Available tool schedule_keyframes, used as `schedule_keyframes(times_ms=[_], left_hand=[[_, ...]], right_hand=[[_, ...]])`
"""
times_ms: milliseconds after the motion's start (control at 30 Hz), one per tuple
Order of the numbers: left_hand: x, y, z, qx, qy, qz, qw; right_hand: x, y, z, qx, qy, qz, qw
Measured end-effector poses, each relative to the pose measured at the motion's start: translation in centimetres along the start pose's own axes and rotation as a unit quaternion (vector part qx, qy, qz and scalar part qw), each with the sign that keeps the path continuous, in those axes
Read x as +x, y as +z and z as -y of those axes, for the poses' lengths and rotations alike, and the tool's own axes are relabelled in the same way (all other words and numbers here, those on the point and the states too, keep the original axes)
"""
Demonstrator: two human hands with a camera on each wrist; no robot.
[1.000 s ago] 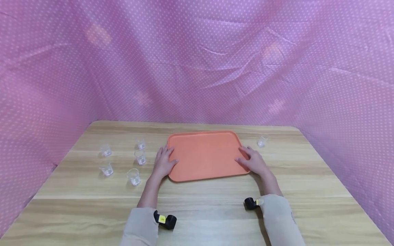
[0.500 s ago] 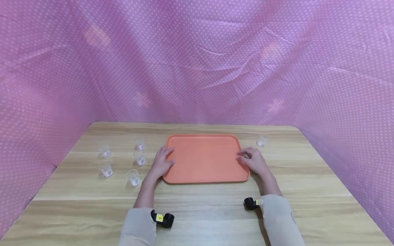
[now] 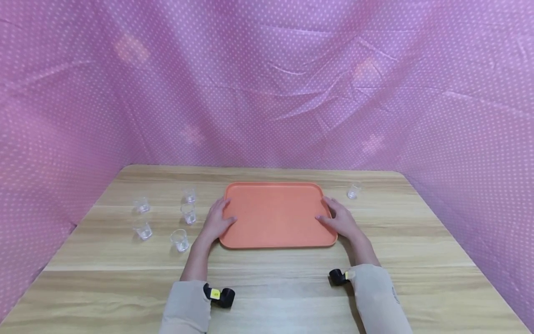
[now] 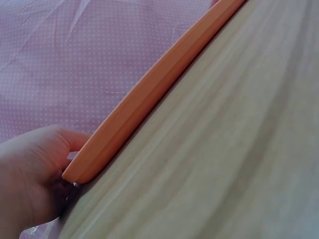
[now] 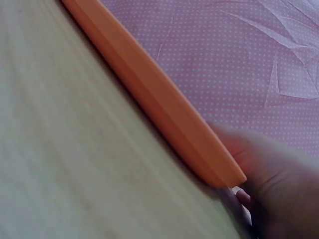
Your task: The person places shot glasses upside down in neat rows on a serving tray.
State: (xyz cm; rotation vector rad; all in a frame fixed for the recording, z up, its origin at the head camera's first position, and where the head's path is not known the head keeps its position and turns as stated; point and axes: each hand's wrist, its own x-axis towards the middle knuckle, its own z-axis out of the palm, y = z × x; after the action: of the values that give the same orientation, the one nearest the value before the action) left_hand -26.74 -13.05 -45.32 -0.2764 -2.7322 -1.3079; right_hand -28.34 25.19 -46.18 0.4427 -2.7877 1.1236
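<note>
An orange rectangular tray (image 3: 275,215) lies on the wooden table with its long sides running left to right. My left hand (image 3: 217,221) grips its left end, thumb over the rim and the other fingers along the outside. At the opposite end my right hand (image 3: 341,219) holds the rim likewise, its thumb lying inside the edge. The left wrist view has the tray's front wall (image 4: 144,99) close to the tabletop, with the left hand (image 4: 35,172) at the corner. In the right wrist view the right hand (image 5: 279,174) is at the other front corner; its fingers are mostly hidden.
Several small clear glasses stand left of the tray, the nearest glass (image 3: 180,240) close to my left forearm. Another clear glass (image 3: 354,190) stands behind my right hand. Pink dotted cloth (image 3: 267,93) hangs around the table (image 3: 275,283).
The tray has turned from slightly skewed to straight, its left end coming nearer and leftward with my left hand. My right fingers loosened at the rim, then took hold along the side again.
</note>
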Motion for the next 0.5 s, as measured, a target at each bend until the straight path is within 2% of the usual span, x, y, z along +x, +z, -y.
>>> schedule_keyframes(times_ms=[167, 333, 400, 500], left_hand=[[0.24, -0.25, 0.27, -0.019, -0.024, -0.047, 0.9984], [0.25, -0.24, 0.18, -0.062, -0.052, -0.108, 0.9909], [0.22, -0.25, 0.17, -0.087, -0.059, -0.119, 0.9873], [0.17, -0.31, 0.23, -0.099, -0.074, -0.117, 0.9854]], right_hand=[[-0.21, -0.05, 0.25, 0.007, 0.009, 0.005, 0.9999], [-0.2, -0.07, 0.13, 0.006, 0.01, 0.004, 0.9999], [-0.18, -0.08, 0.16, 0.01, 0.007, 0.002, 0.9999], [-0.21, -0.16, 0.24, 0.017, 0.008, 0.003, 0.9998]])
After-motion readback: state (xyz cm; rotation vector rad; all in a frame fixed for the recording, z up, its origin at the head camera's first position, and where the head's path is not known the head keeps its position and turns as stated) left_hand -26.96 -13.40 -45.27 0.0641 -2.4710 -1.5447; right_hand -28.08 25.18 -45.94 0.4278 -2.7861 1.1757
